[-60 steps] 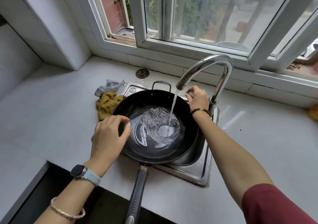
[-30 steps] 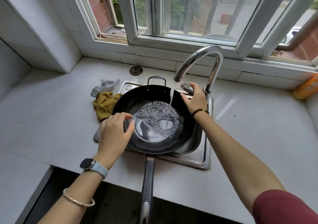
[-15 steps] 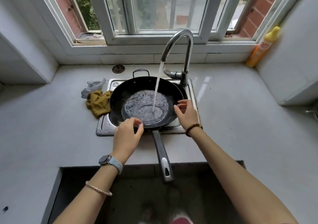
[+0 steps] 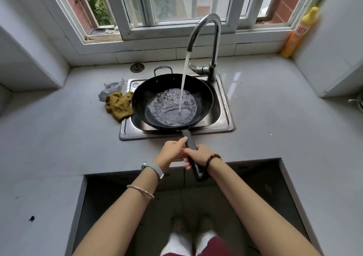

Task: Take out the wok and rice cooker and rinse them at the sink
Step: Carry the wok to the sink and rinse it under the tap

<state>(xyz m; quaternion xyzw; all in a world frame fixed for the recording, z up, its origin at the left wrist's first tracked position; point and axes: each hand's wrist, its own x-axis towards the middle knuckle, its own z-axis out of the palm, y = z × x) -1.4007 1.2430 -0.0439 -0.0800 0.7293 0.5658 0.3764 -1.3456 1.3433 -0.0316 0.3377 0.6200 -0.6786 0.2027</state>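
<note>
Black wok (image 4: 151, 92) set in the steel sink (image 4: 141, 134), water from the tap (image 4: 208, 17) pooling inside. Left hand (image 4: 170, 152) and right hand (image 4: 200, 154) both wrap their fingers (image 4: 179, 143) round its long handle (image 4: 189, 139) above the table (image 4: 275, 130). Yellow bottle (image 4: 297, 32) by the window — its red label print is too blurred to read.

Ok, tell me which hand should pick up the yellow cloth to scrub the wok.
Left. The yellow cloth lies at the left rim of the sink, nearer the left hand. The right hand grips the wok handle and could steady it; its reach would likely cross the running water.
</note>
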